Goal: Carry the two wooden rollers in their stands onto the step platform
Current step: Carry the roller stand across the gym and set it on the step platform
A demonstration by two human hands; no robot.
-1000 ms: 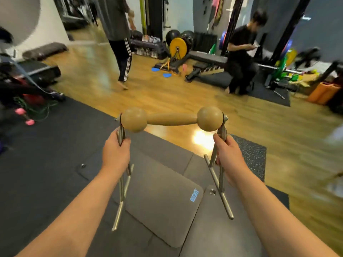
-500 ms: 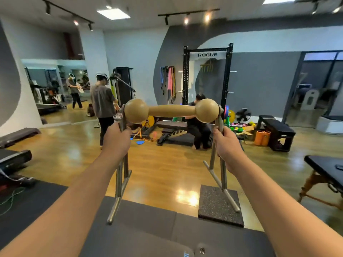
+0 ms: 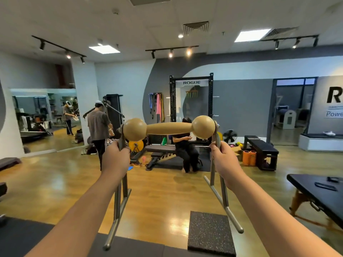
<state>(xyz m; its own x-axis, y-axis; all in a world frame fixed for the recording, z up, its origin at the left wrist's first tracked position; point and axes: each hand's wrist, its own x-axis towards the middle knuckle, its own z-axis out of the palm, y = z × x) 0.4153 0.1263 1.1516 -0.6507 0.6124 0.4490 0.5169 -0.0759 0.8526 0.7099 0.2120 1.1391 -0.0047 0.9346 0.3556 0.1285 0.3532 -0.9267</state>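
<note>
A tan wooden roller (image 3: 169, 128) with a ball at each end hangs level in a grey metal stand (image 3: 118, 199), held up in the air at chest height in front of me. My left hand (image 3: 116, 158) is closed around the stand's left upright just below the left ball. My right hand (image 3: 225, 162) grips the right upright (image 3: 215, 173) below the right ball. The stand's feet dangle free above the floor. A low dark step platform (image 3: 9, 161) lies at the far left edge. No second roller is in view.
A speckled rubber tile (image 3: 210, 232) lies on the wooden floor just ahead, black mats at the bottom. A padded table (image 3: 319, 193) stands at the right. One person stands at the left (image 3: 98, 125), another sits on a bench (image 3: 185, 145) by the black rack (image 3: 192, 97).
My view has swung up from the black mats to the room ahead. The roller and stand stay gripped in both hands, lifted and carried forward over the mat edge.
</note>
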